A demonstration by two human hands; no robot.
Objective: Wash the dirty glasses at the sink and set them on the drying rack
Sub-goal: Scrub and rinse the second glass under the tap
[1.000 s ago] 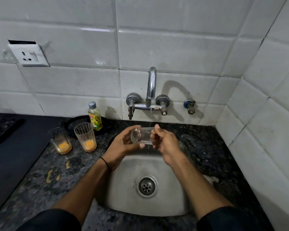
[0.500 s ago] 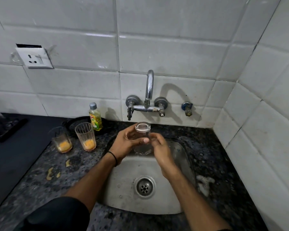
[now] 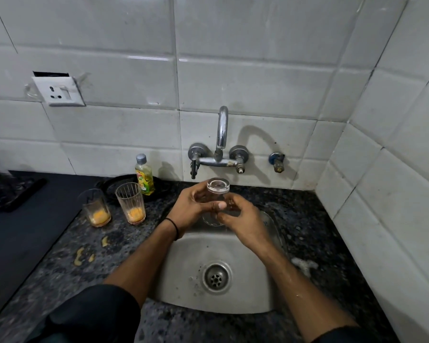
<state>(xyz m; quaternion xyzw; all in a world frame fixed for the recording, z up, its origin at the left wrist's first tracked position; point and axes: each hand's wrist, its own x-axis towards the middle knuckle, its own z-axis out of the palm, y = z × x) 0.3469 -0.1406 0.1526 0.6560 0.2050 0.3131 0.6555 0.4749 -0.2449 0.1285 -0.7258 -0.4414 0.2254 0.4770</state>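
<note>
Clear glass (image 3: 217, 194), base up, sits over the sink (image 3: 216, 295) under the tap (image 3: 221, 134), held between both hands: left hand (image 3: 193, 206) wraps it from 9 o'clock, right hand (image 3: 240, 219) from 3 o'clock. Two dirty glasses (image 3: 130, 203) with orange dregs stand on the counter (image 3: 60, 263) at 9 o'clock, beside a soap bottle (image 3: 144, 175).

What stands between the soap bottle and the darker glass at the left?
In the head view, a ribbed glass with orange residue stands between the soap bottle and the darker glass.
</note>
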